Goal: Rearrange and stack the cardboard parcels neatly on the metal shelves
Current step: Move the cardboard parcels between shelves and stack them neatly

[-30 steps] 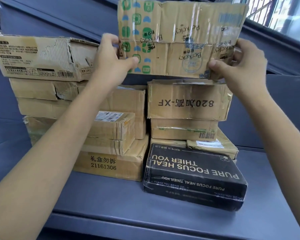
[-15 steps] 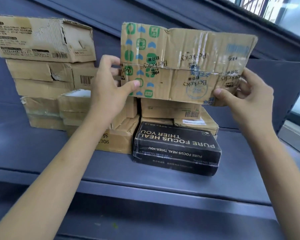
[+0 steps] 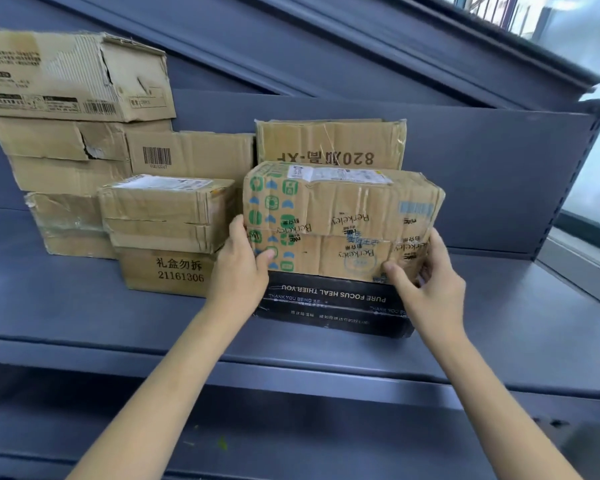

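The crumpled brown box (image 3: 340, 223) has come down onto the flat black box (image 3: 333, 306); left hand (image 3: 238, 271) and right hand (image 3: 430, 285) hold its ends.

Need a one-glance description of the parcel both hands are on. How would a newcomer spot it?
On the grey-blue metal shelf, look right of the tall cardboard stack to the flat black box with white lettering at the front. The brown cardboard parcel sits on it, gripped by the left hand and right hand. Only it carries green and blue icons and upside-down "Berkeley" print.

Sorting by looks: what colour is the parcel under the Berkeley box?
Black with white lettering, clearest in the head view.
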